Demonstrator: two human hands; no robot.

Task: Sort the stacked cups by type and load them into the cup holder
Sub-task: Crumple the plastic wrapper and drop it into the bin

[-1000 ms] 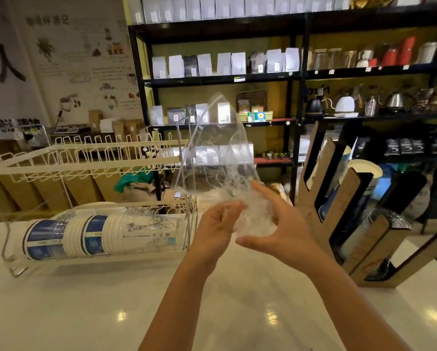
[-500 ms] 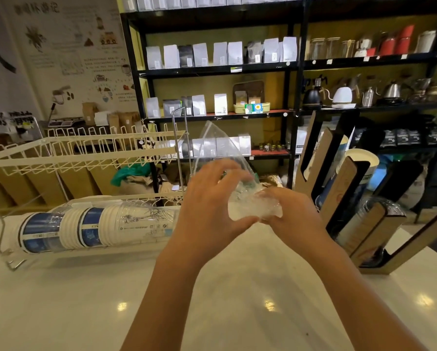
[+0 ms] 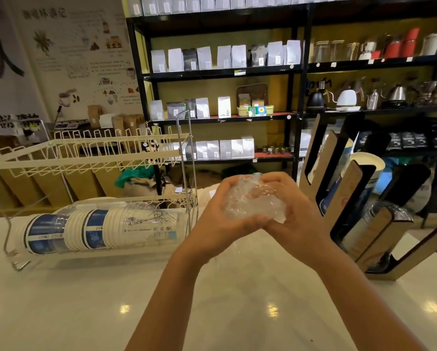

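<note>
A clear plastic bag (image 3: 252, 201) is crumpled into a ball between my left hand (image 3: 220, 216) and my right hand (image 3: 296, 211), above the middle of the white counter (image 3: 212, 300). A stack of mixed cups (image 3: 100, 229), white-and-blue paper ones and clear plastic ones, lies on its side in the lower tier of a white wire rack (image 3: 85, 158) at the left. At the right stands the slanted wooden cup holder (image 3: 344, 193); its slots hold paper cups (image 3: 367, 165) and clear plastic cups (image 3: 387, 211).
Black shelves (image 3: 237, 72) behind the counter carry coffee bags, kettles and jars. Brown paper sacks and a green bag sit on the floor behind the rack. A poster wall is at the far left.
The bag stood tall and loose a second ago; both hands have squeezed it down into a tight ball. The hands have closed together around it.
</note>
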